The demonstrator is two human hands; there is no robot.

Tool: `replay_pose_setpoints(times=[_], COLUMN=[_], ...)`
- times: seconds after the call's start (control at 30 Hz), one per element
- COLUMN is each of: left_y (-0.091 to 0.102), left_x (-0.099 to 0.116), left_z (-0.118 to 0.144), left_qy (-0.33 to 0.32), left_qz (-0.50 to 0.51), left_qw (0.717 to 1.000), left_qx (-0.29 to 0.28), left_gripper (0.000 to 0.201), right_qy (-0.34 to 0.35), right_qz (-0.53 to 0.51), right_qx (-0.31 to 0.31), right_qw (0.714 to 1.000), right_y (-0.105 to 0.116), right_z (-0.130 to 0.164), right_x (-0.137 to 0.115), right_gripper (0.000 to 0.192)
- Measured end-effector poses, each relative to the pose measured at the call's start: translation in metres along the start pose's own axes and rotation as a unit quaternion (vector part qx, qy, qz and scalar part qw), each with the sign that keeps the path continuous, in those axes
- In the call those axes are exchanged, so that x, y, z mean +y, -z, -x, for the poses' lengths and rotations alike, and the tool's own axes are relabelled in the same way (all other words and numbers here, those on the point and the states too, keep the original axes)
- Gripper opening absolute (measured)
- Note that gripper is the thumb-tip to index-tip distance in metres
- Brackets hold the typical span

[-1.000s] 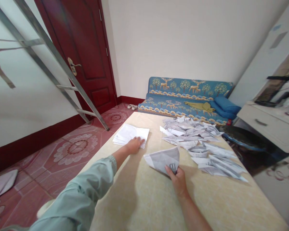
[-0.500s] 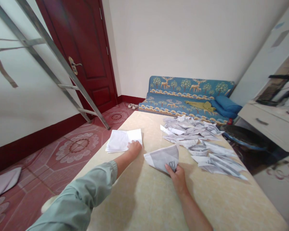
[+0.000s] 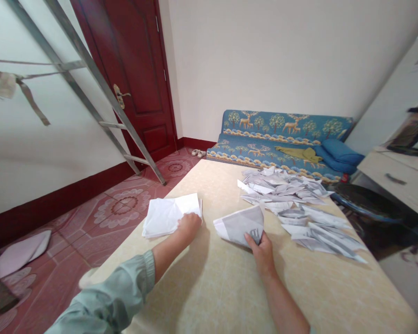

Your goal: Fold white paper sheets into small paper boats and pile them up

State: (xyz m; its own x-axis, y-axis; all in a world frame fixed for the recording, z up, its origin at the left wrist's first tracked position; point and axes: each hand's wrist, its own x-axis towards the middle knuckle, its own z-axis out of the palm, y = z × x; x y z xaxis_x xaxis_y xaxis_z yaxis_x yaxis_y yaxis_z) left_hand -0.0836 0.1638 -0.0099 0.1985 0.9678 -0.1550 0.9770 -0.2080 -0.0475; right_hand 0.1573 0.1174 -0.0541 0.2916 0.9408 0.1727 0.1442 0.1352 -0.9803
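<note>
**Two hands on paper at a yellow table**

While the left hand (image 3: 188,224) lies palm down on the near right corner of a stack of plain white paper sheets (image 3: 167,215), its fingers are curled loosely over the edge, pressing rather than gripping; whether any sheet is pinched beneath them cannot be told. That stack rests at the left edge of the pale yellow marbled tabletop (image 3: 223,287), its far side hanging slightly over the rim above the red patterned floor tiles (image 3: 121,208). A light green sleeve (image 3: 114,297) covers the left forearm.

The right hand (image 3: 263,250) holds a folded grey-and-white printed paper sheet (image 3: 240,223) by its near corner, thumb on top and the other fingers closed narrowly under it. This sheet is lifted a little off the table at its left end and lies just beside the white stack, apart from it.

Farther back and to the right, a loose heap of folded grey-and-white papers (image 3: 292,204) spreads across the table toward its right edge. Beyond the table stand a blue sofa printed with deer and trees (image 3: 278,139), a dark red wooden door (image 3: 132,74) and a leaning metal ladder (image 3: 101,97).
</note>
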Motion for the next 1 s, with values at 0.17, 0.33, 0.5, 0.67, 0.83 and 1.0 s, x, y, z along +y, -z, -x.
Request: replay_pose_setpoints(times=[0.17,0.33,0.5,0.67,0.83,1.0], left_y=[0.012,0.026,0.014,-0.031,-0.055,-0.053], left_x=[0.008,0.024,0.041,0.067,0.079,0.077], left_z=[-0.017,-0.018,0.027,0.064,0.075,0.074], left_qy=[0.108,0.118,-0.016,-0.180,-0.187,-0.207], left_qz=[0.007,0.054,0.137,0.400,0.449,0.474], left_qw=[0.994,0.991,0.987,0.883,0.853,0.841], left_qx=[-0.004,0.018,0.078,0.169,0.187,0.159], left_gripper=[0.031,0.029,0.053,0.058,0.069,0.088], right_qy=[-0.010,-0.122,-0.162,-0.109,-0.055,-0.028], right_qz=[-0.111,-0.212,-0.154,-0.069,-0.092,-0.103], right_qx=[0.022,-0.018,-0.102,-0.072,0.040,0.048], right_qw=[0.994,0.969,0.969,0.989,0.993,0.993], right_y=[0.005,0.015,0.038,0.053,0.052,0.051], right_z=[0.002,0.026,0.049,0.053,0.065,0.070], right_x=[0.001,-0.005,-0.012,-0.005,0.003,0.003], right_gripper=[0.047,0.049,0.059,0.059,0.056,0.049])
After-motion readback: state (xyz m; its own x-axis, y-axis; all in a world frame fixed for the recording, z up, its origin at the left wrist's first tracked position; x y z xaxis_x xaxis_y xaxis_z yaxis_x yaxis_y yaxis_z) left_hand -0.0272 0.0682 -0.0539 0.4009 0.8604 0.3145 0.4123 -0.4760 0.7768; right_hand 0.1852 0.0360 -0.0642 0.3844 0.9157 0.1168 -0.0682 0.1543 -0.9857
